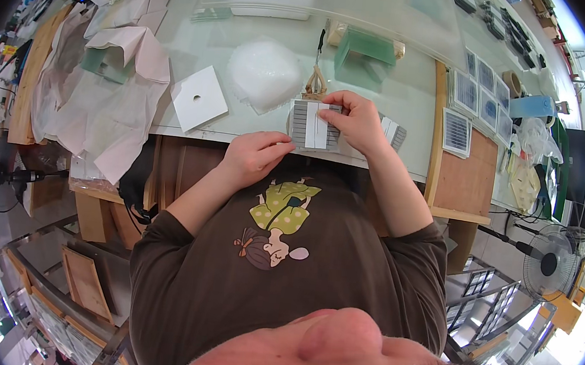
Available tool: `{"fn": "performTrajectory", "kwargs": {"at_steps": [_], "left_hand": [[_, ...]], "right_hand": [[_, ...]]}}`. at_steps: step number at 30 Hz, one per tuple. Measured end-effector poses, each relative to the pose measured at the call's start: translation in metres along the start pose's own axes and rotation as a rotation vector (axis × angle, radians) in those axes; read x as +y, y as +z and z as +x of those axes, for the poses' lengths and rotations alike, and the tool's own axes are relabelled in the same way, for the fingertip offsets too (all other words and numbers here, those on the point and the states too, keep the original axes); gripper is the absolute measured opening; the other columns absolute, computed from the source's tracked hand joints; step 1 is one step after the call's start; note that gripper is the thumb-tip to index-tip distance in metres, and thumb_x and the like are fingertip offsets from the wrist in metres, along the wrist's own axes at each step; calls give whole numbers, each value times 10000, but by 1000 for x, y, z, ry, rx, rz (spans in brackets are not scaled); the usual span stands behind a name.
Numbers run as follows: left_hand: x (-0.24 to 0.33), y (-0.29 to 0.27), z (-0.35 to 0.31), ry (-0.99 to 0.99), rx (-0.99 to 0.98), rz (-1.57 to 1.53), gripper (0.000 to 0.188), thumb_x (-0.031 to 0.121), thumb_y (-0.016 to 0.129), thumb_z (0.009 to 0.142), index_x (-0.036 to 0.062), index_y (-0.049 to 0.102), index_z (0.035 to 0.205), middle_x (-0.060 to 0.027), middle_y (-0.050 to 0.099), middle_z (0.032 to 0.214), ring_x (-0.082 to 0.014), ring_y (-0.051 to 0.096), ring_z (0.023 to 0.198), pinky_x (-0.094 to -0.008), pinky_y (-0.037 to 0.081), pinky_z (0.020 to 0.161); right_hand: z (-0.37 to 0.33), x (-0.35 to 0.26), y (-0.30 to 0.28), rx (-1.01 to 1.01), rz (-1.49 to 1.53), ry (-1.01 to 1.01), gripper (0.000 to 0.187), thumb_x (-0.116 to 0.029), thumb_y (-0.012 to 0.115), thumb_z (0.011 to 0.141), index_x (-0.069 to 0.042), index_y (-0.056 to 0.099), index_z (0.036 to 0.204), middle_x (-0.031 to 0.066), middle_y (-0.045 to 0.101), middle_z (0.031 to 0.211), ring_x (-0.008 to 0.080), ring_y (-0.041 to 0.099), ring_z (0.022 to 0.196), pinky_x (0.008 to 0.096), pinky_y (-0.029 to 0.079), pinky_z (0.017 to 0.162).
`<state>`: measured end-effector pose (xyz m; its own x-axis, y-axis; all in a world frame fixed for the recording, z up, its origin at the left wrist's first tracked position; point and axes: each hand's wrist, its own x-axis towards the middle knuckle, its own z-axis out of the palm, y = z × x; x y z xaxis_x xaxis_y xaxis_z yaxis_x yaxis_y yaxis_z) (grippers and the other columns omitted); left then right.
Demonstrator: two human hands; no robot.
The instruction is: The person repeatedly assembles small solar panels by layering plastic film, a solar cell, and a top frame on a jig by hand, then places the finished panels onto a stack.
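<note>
Upper centre of frame, the grey slatted block (299,123) sat near the table (418,110) edge, seemingly for easy reach, right hand (356,123) pinching its far edge, thumb and forefinger nearly closed, apparently steadying it, left hand (256,156) loosely curled at its lower-left corner, grip unclear.

A workshop — worktable (417,117), greenish glass pieces (365,56), electric fan (549,264).

Hands, two: one left hand (256,154), one right hand (356,121). Striped blocks (300,123), two, each with one white strip (316,136); square card (208,106), one, with one hole (197,97); white bundle (265,73), one; tape roll (511,83), one; blue box (532,106), one; framed panels (457,132), at least six, their overlap obscuring the exact number; fans (548,263), two.
</note>
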<state>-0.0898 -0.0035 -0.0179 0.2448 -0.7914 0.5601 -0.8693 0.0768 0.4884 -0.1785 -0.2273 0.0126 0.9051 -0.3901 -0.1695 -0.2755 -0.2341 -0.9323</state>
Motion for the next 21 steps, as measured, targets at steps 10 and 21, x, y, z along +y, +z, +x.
{"fn": "performTrajectory", "kwargs": {"at_steps": [10,21], "left_hand": [[-2,0,-2,10,-33,17,234,-12,680,718,85,675,931,-53,648,944,-193,636,696,-292,514,582],[0,0,-3,12,-10,24,238,1,680,719,96,676,938,-38,648,956,-189,630,709,-288,504,582]], "right_hand": [[-6,-2,-4,131,-135,-59,212,-79,705,785,-29,664,987,-27,592,790,45,437,609,203,411,576],[-16,23,-11,201,-196,-190,160,-11,558,859,-1,660,981,66,612,984,134,567,797,241,450,695]]}}
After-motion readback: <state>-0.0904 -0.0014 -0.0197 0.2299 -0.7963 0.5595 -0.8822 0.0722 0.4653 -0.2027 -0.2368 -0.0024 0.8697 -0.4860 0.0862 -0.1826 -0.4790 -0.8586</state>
